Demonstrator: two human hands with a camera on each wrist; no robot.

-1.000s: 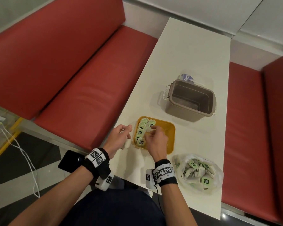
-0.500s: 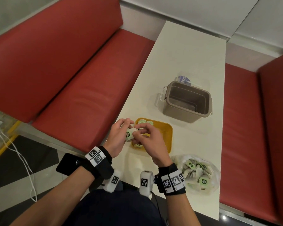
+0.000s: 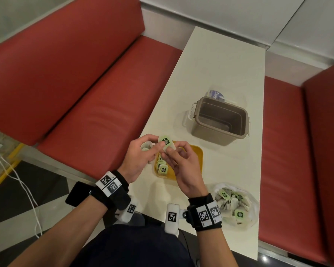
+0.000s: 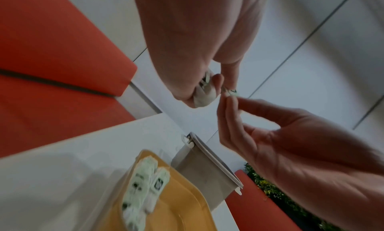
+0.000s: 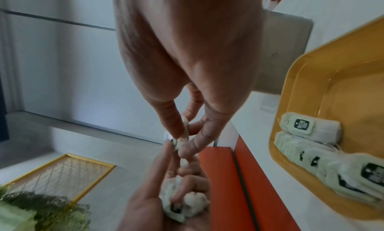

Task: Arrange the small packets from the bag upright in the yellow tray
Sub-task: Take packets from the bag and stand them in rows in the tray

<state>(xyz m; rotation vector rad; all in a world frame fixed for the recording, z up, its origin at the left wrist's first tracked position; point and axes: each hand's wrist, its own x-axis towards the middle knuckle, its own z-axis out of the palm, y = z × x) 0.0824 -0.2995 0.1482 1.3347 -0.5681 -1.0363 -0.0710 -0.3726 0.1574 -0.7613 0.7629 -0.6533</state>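
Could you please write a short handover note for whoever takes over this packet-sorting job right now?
Left hand: holds a few spare packets in the palm, fingertips on the raised packet.
Right hand: pinches that same packet above the yellow tray.
Done: a row of packets stands along the tray's left side; the rest of the tray is bare.
Left: set the raised packet upright in the row, then the ones in the left palm, then those in the bag by the right wrist.
The grey bin behind the tray is not in use.
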